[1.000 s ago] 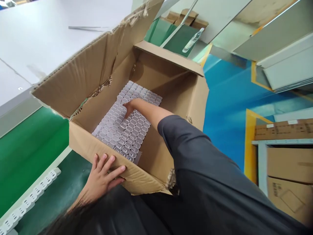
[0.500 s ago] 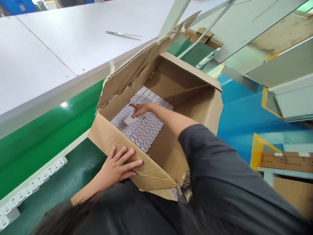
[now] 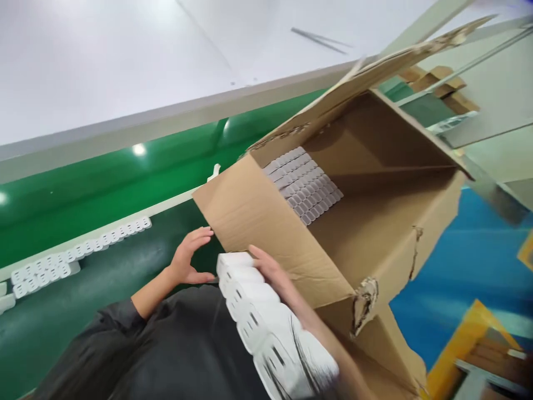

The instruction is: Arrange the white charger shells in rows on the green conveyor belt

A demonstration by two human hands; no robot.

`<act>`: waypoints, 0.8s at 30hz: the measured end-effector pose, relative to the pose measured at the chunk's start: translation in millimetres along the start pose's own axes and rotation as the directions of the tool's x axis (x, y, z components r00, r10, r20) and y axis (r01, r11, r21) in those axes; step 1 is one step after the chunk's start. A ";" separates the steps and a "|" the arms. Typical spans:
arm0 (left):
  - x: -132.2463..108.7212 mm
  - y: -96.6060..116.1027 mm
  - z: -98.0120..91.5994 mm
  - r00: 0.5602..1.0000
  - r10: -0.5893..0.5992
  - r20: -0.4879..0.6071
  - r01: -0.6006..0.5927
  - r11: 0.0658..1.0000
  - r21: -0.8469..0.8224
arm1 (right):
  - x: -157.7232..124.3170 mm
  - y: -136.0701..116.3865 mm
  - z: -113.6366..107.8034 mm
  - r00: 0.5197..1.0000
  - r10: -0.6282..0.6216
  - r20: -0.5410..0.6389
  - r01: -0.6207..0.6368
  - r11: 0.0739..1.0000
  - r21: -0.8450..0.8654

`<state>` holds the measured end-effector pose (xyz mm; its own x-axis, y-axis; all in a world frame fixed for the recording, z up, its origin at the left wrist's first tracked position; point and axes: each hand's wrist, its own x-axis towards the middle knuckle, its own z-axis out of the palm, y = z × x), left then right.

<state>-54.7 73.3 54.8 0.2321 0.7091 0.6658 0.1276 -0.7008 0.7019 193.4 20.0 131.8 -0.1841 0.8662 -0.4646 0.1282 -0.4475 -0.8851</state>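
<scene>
A row of white slotted plastic cases (image 3: 258, 311) slants across my front, below the cardboard box (image 3: 266, 211). My right hand (image 3: 272, 272) is closed along the far side of this row, its forearm running beside it; part of the grip is hidden. Fingers apart, my left hand (image 3: 189, 258) is held open at the near end of the row, with the thumb close to it. Whether the thumb touches it I cannot tell. Inside the open box lie rows of similar translucent pieces (image 3: 312, 183), packed against its left wall.
More rows of white slotted cases (image 3: 83, 250) lie on the dark green surface (image 3: 112, 294) to the left. Tweezers (image 3: 318, 40) rest on the white tabletop (image 3: 125, 66). A torn box flap (image 3: 387, 64) sticks up at the back. Another carton (image 3: 383, 350) stands at lower right.
My right hand has come out of the box and is now beside a row of white cases. My left hand has let go of the box's edge. The view has shifted left.
</scene>
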 end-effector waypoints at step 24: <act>-240.3 -7.4 -163.3 0.803 -0.566 -0.186 0.497 0.464 0.734 | 160.4 154.7 300.9 0.458 0.209 0.864 -0.594 0.795 0.123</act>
<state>-268.9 -79.2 -69.0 -0.0648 0.9807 0.1844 0.8819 -0.0302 0.4705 -109.5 22.8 -88.3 -0.8996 0.1111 -0.4223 0.0913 -0.8978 -0.4308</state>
